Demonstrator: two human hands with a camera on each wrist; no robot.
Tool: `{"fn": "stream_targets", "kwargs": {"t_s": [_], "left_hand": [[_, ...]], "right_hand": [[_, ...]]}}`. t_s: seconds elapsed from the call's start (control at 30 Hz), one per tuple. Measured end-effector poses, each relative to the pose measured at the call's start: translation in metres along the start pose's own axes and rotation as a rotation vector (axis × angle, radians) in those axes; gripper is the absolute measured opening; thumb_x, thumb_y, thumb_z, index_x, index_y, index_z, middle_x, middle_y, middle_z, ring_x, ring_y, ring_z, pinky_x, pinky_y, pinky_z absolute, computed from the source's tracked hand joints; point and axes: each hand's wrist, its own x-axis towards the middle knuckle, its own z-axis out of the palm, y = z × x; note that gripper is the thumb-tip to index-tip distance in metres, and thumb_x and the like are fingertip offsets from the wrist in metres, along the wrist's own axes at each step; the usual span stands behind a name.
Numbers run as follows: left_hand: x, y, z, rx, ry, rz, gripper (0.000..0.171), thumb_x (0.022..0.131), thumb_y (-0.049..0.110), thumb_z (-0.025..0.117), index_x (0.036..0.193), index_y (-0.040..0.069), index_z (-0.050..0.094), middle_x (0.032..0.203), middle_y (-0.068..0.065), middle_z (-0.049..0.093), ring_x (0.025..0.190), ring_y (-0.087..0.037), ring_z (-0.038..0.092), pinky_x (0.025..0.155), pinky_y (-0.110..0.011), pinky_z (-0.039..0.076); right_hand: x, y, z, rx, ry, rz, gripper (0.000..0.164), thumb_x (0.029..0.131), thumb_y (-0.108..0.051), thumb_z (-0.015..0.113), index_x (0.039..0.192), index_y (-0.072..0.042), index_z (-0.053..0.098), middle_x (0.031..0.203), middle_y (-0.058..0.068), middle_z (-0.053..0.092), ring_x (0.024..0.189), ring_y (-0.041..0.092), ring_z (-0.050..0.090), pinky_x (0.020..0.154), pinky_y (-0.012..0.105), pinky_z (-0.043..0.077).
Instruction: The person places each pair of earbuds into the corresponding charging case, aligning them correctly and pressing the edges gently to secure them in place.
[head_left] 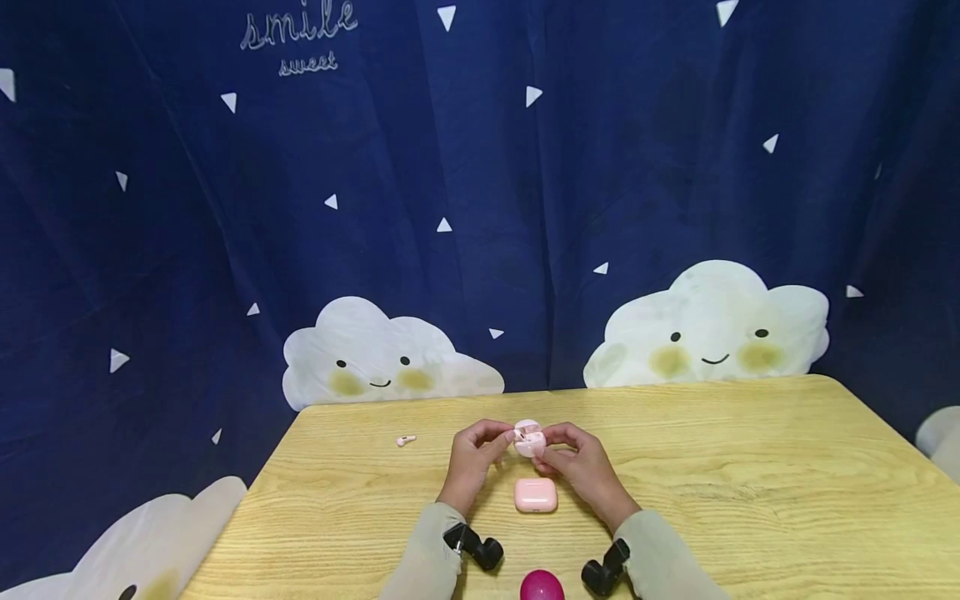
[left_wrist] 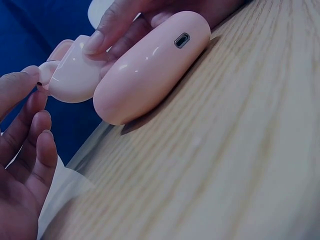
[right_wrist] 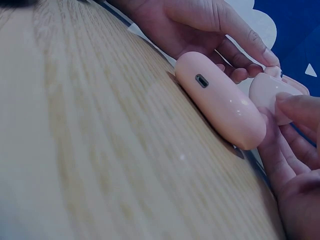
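My right hand (head_left: 587,473) holds a pale pink earbud case (head_left: 531,445) with its lid raised, thumb on the near face. With thumb and forefinger my left hand (head_left: 472,460) pinches a small pale earbud (left_wrist: 46,73) at the case's open left side; its other fingers are loosely bent below. In front of both hands a pink rounded case (head_left: 536,496) lies on the table, its lid down. Its charging port (left_wrist: 182,40) shows in both wrist views. The inside of the held case is hidden in the wrist views.
A second earbud (head_left: 406,440) lies on the wooden table (head_left: 750,467), left of the hands. At the near edge, between the forearms, sits a magenta round object (head_left: 542,586). Behind the table hangs a dark blue curtain (head_left: 525,167) with clouds and triangles.
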Motion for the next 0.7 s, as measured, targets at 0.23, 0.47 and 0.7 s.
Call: {"fn": "stream_targets", "kwargs": {"t_s": [0.23, 0.47, 0.7], "left_hand": [[-0.0005, 0.0004, 0.0003, -0.004, 0.001, -0.007, 0.017, 0.088, 0.013, 0.071, 0.099, 0.001, 0.072, 0.093, -0.008, 0.069, 0.073, -0.012, 0.057, 0.06, -0.027, 0.051], [-0.0005, 0.0012, 0.0003, -0.005, -0.001, -0.012, 0.016, 0.089, 0.012, 0.07, 0.101, 0.001, 0.072, 0.092, -0.007, 0.069, 0.074, -0.024, 0.057, 0.058, -0.026, 0.05], [0.0, 0.0017, 0.0003, -0.002, 0.006, -0.023, 0.015, 0.089, 0.011, 0.069, 0.101, 0.001, 0.072, 0.093, -0.005, 0.069, 0.075, -0.017, 0.056, 0.059, -0.026, 0.05]], "right_hand": [[-0.0016, -0.0022, 0.0009, 0.003, 0.001, -0.001, 0.032, 0.086, 0.002, 0.068, 0.114, 0.01, 0.056, 0.104, 0.022, 0.061, 0.083, 0.025, 0.069, 0.076, 0.033, 0.057], [-0.0022, -0.0024, 0.0015, -0.002, 0.01, 0.005, 0.033, 0.086, 0.0, 0.07, 0.114, 0.009, 0.057, 0.104, 0.023, 0.061, 0.082, 0.024, 0.069, 0.075, 0.033, 0.057], [-0.0011, -0.002, 0.0014, -0.002, 0.011, 0.002, 0.032, 0.085, 0.002, 0.069, 0.113, 0.01, 0.057, 0.102, 0.023, 0.062, 0.082, 0.025, 0.069, 0.075, 0.033, 0.058]]}}
